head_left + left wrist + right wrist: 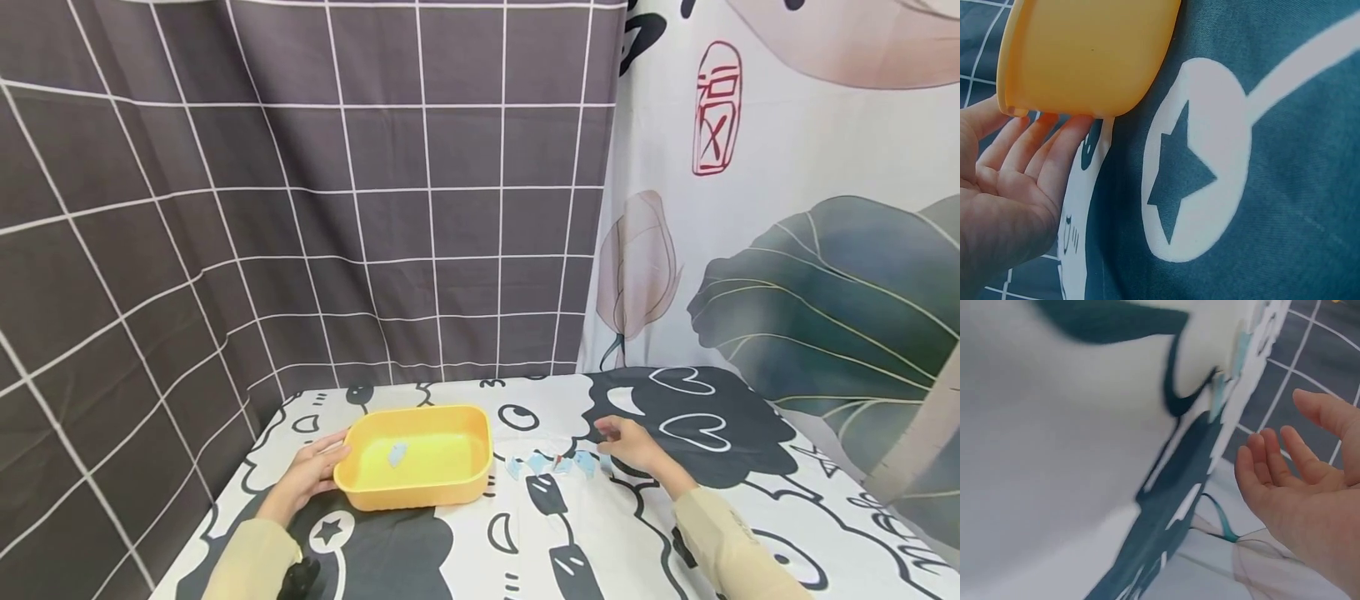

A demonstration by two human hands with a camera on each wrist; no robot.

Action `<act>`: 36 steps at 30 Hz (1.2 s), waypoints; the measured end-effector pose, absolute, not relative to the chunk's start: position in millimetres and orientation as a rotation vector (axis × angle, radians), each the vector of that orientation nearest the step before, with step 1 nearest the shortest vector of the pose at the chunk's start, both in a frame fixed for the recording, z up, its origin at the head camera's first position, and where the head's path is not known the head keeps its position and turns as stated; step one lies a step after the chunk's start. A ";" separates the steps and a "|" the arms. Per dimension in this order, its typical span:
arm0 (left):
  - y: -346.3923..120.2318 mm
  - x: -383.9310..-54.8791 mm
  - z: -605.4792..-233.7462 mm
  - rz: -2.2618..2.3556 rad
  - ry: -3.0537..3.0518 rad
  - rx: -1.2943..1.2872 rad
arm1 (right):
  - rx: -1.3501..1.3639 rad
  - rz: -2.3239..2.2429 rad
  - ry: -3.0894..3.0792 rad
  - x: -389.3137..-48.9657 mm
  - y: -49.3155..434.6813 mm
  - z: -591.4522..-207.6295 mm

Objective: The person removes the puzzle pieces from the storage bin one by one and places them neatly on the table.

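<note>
My left hand (303, 475) holds the left end of a yellow plastic basin (412, 497). In the left wrist view its fingers (1047, 147) reach up against the basin's end, below the lip. Inside the basin lies a small light-blue piece (397, 453). To the right of the basin, several small light-blue pieces (537, 462) form a row on the cloth, one part showing red; their kind is too small to tell. Beside the right end of that row hovers my right hand (632, 443), its fingers loosely bent around nothing. The right wrist view shows its palm (1310, 500) bare.
A black-and-white cartoon cloth (517, 533) covers the table. Behind it hangs a dark grid curtain (420, 208), which also runs along the left side. A pale curtain (795, 167) with plant prints hangs at the right.
</note>
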State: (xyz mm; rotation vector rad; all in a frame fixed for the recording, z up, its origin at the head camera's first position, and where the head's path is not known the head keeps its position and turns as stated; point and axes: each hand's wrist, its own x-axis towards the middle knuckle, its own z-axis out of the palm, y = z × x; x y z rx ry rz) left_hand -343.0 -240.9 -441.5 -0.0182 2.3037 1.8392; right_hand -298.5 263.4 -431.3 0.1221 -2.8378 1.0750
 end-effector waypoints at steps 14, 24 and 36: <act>-238.0 -340.1 -436.9 1.869 2.303 -0.028 | 0.356 1.233 -2.762 -314.7 207.6 -399.2; -237.8 -339.8 -440.1 1.889 2.311 -0.053 | 0.413 1.390 -2.686 -336.6 129.8 -398.7; -236.6 -338.3 -443.0 1.953 2.292 -0.104 | 0.492 1.555 -2.632 -345.6 52.5 -415.3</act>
